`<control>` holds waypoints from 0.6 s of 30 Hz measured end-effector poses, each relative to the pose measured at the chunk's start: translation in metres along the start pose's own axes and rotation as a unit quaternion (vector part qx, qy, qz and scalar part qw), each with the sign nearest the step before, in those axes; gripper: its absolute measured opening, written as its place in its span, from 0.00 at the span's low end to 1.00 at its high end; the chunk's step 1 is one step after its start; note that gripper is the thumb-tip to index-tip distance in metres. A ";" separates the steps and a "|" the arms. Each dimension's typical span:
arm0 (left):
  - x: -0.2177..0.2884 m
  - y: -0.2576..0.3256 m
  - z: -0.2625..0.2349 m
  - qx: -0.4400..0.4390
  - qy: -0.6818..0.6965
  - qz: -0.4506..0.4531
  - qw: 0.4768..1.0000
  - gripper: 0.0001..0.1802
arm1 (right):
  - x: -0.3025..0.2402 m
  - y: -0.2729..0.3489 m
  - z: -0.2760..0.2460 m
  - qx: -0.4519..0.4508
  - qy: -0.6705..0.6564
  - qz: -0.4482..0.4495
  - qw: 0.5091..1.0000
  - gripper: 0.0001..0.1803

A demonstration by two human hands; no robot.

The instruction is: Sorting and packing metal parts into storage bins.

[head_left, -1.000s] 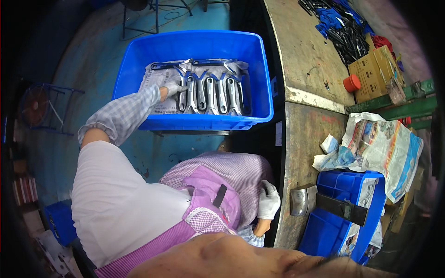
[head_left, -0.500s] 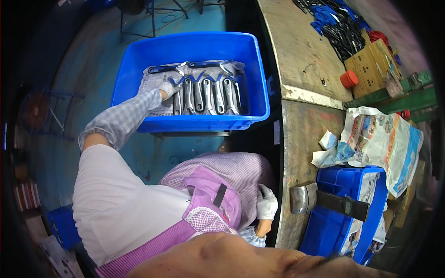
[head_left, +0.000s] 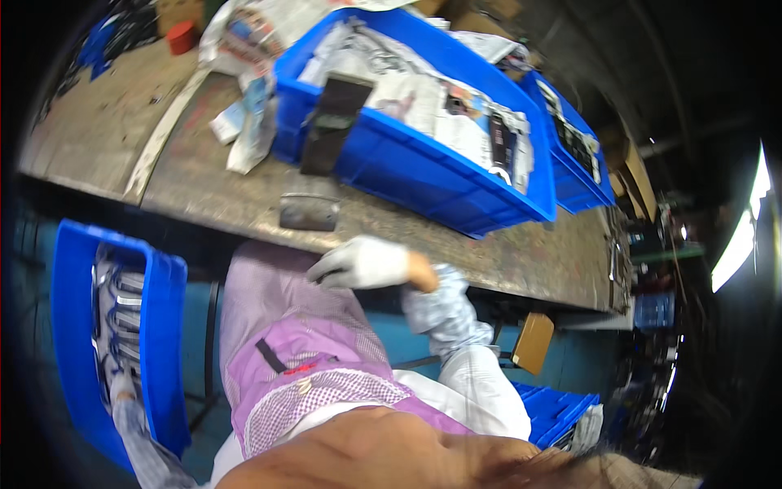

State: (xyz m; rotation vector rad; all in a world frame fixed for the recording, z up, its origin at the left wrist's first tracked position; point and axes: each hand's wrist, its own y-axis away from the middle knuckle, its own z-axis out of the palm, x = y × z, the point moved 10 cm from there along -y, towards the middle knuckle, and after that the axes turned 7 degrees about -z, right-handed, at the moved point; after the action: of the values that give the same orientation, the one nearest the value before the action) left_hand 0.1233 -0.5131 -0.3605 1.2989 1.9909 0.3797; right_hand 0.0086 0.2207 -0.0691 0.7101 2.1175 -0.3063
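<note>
My left hand (head_left: 122, 385), in a white glove, reaches into the blue tub (head_left: 163, 326) at the left. It is beside the adjustable wrenches (head_left: 129, 301) lined up there on paper; its fingers are too small and blurred to make out. My right hand (head_left: 362, 262), gloved in white too, hovers over my lap at the bench's front edge. Its fingers point left, slightly bent and apart, with nothing in them. Just beyond that hand, a curved metal block (head_left: 309, 200) with a dark flat bar (head_left: 336, 122) sits on the bench.
On the worn bench (head_left: 236, 187) stands a large blue crate (head_left: 440, 155) holding paper and tools, with a second blue crate (head_left: 570, 163) to its right. A printed sack (head_left: 252, 49), a red cup (head_left: 181, 37) and dark items lie farther left. A cardboard piece (head_left: 533, 342) is under the bench.
My view has swung right, so the wrench tub now shows at the left and the bench ahead. My right hand has risen from beside my lap to the bench edge. My left stays in the tub.
</note>
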 end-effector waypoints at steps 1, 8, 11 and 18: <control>0.033 0.000 -0.057 0.030 0.033 -0.049 0.998 0.34 | -0.029 0.040 -0.055 0.049 0.029 0.081 0.995 0.17; 0.196 0.189 -0.331 0.515 0.078 0.190 0.832 0.19 | 0.059 0.280 -0.280 0.162 0.368 0.653 0.642 0.38; 0.251 0.257 -0.375 0.450 0.426 0.269 0.737 0.15 | 0.073 0.268 -0.275 0.130 0.366 0.646 0.657 0.38; 0.415 0.354 -0.425 0.491 0.394 0.496 0.599 0.09 | -0.020 0.303 -0.287 0.559 0.465 0.367 0.580 0.23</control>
State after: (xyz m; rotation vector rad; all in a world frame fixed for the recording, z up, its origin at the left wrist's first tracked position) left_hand -0.0352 0.0696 -0.0237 3.5042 1.8593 0.3734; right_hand 0.0068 0.5881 0.1302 2.9371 1.9699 -0.9691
